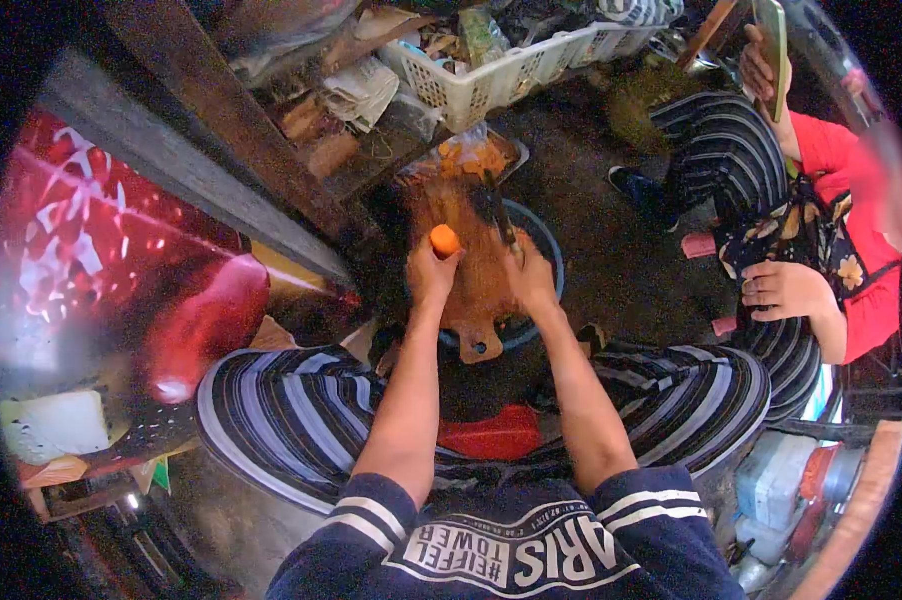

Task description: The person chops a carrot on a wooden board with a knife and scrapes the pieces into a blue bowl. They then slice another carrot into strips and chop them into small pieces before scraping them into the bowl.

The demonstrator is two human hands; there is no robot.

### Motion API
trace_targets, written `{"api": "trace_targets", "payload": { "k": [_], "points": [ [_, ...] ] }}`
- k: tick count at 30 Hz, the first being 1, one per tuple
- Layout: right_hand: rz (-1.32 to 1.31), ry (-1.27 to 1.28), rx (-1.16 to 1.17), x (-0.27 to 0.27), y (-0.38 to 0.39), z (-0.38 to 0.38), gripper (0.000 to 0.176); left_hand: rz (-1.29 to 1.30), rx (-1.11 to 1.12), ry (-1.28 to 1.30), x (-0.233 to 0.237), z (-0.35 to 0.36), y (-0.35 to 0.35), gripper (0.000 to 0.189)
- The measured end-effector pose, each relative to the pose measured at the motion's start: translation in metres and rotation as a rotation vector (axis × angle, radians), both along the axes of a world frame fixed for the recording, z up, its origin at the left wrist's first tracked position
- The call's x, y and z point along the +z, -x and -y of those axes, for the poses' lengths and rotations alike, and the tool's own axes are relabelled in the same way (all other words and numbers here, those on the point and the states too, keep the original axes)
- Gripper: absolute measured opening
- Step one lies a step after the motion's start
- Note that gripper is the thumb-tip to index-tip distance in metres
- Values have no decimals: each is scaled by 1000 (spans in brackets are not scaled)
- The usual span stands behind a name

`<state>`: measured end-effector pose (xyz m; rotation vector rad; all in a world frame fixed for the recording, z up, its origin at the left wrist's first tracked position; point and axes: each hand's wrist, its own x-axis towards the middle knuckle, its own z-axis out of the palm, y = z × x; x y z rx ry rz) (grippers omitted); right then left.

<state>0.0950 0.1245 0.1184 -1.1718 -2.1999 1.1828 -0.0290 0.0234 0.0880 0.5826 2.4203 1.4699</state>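
My left hand is closed around a carrot, its round orange end facing up above the left side of a wooden cutting board. In my right hand is the handle of a knife, whose dark blade points away from me over the board's right side. The blade and the carrot are apart. The board lies across a blue-rimmed basin, its holed handle toward me. Beyond the board's far end, a tray holds orange cut pieces.
A white plastic crate full of items stands at the back. On the right sits another person holding up a phone. A wooden beam and a shiny red printed sheet are on the left. Plastic containers stand at lower right.
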Motion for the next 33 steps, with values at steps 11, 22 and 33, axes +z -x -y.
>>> {"api": "trace_targets", "payload": {
  "k": [11, 22, 33],
  "points": [
    [232, -170, 109, -2, -20, 51, 34, -83, 0, 18, -28, 8, -1, 54],
    [173, -226, 190, 18, -16, 66, 31, 163, -58, -227, 7, 27, 27, 27],
    [166, -254, 158, 48, -20, 89, 28, 365, 112, -435, 16, 12, 6, 15]
  ]
}}
